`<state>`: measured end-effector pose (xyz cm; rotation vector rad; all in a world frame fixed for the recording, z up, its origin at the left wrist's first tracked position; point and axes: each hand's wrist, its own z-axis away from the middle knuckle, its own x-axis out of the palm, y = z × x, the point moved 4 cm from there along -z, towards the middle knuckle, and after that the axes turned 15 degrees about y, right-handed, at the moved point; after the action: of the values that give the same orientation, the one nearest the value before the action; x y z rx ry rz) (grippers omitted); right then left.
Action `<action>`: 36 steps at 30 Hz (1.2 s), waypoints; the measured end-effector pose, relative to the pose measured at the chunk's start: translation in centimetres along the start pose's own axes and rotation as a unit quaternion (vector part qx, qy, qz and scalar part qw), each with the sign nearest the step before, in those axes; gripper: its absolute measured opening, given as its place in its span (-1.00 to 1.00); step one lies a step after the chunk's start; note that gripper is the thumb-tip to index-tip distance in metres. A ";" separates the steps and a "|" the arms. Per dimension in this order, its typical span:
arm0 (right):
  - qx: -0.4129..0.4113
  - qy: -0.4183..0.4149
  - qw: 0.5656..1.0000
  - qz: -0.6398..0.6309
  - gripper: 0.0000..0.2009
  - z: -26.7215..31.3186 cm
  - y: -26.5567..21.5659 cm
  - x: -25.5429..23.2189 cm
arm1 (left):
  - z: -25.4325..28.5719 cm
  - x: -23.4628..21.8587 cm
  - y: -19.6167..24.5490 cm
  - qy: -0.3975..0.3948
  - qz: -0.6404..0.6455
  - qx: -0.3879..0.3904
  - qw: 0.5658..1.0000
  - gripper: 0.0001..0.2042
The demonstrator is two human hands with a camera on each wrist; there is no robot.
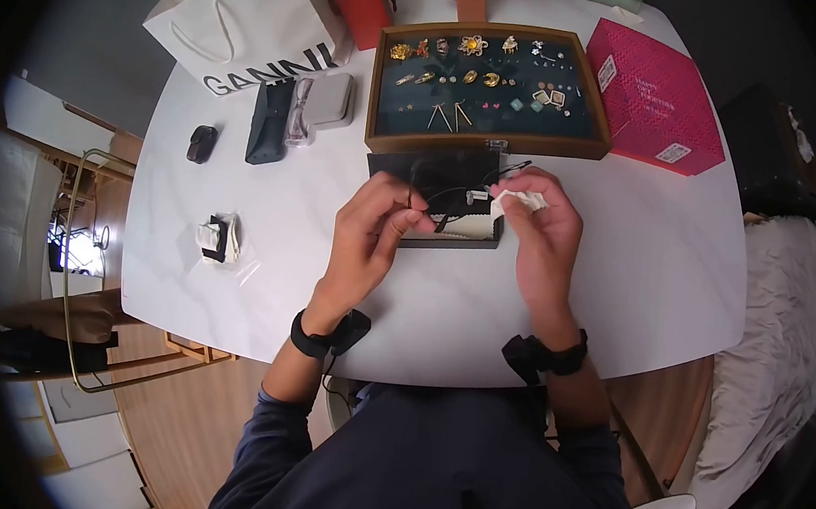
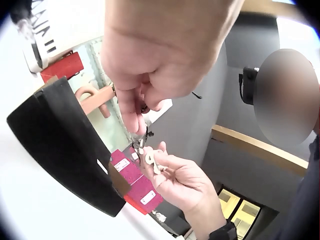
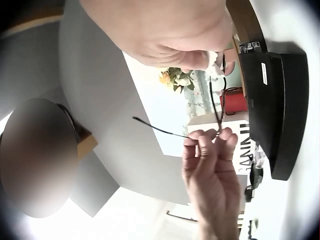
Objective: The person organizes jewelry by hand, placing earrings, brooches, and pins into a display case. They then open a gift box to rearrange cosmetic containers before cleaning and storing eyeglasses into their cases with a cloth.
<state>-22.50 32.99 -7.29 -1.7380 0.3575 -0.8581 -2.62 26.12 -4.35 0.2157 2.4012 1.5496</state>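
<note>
My left hand (image 1: pixel 367 228) pinches a pair of thin dark-framed eyeglasses (image 3: pixel 155 128) between thumb and fingertips. One slim temple points away from the fingers in the right wrist view. My right hand (image 1: pixel 552 246) grips a crumpled white cloth (image 1: pixel 514 203) with thumb and fingers at the other side of the glasses. The lens there is partly hidden by cloth and fingers. Both hands are over a black case (image 1: pixel 451 245), its lid raised, with a pale zigzag-edged cloth (image 1: pixel 471 226) inside.
Behind the case stands a wooden jewellery display box (image 1: pixel 375 110). A pink box (image 1: pixel 660 97) is to its right. Further left are a white paper bag (image 1: pixel 244 26), a dark glasses case (image 1: pixel 270 122), a grey case (image 1: pixel 329 100), a small dark case (image 1: pixel 202 144) and a plastic-wrapped bundle (image 1: pixel 220 239).
</note>
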 end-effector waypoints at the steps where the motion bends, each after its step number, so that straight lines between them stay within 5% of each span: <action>1: -0.080 -0.007 0.993 0.082 -0.79 0.2 -0.5 0.3 | 0.1 0.0 0.0 0.004 0.000 0.004 1.000 -0.95; 5: -0.300 -0.078 0.881 0.358 -0.74 1.0 -2.3 1.5 | 0.3 0.3 -0.1 0.023 0.000 0.024 0.999 -0.94; 8: -0.411 -0.092 0.827 0.372 -0.67 1.6 -2.9 2.2 | 0.5 0.5 -0.2 0.047 0.006 0.021 0.999 -0.94; 9: -0.342 -0.094 0.855 0.378 -0.60 1.7 -2.5 1.9 | 0.6 0.5 -0.3 0.057 0.009 0.015 0.998 -0.94; 12: -0.356 -0.117 0.860 0.347 -0.54 1.5 -1.7 1.6 | 0.5 0.5 0.6 0.013 0.001 -0.012 1.000 -0.92; 15: -0.424 -0.070 0.788 0.441 -0.51 0.0 -2.7 1.3 | 0.5 0.5 1.7 -0.048 -0.076 0.030 0.995 -0.90; 19: -0.293 0.035 0.848 0.440 -0.63 -1.6 -4.2 0.5 | 0.8 0.4 1.4 -0.021 -0.035 0.013 0.999 -0.91; 22: -0.261 -0.041 0.922 0.283 -0.68 -0.4 -3.0 1.6 | 1.1 1.5 0.8 0.000 0.030 -0.019 0.999 -0.92; 24: -0.092 -0.150 0.969 0.176 -0.73 0.7 -1.7 2.7 | 1.0 2.0 0.8 0.025 0.066 -0.004 0.997 -0.92; 32: -0.263 -0.244 0.894 0.269 -0.67 1.1 -3.7 3.4 | 0.5 1.3 -0.6 0.103 0.054 -0.059 0.992 -0.93; 33: -0.337 -0.240 0.860 0.297 -0.64 0.6 -3.6 3.2 | 0.6 1.8 -0.7 0.105 0.058 -0.053 0.991 -0.93; 36: -0.330 -0.208 0.879 0.274 -0.65 1.0 -3.1 3.5 | 0.6 2.7 -0.1 0.106 0.012 -0.004 0.994 -0.93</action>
<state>-19.88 32.56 -3.31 -2.2084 0.8694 0.0892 -5.00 27.30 -5.05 0.0834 2.5589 1.6691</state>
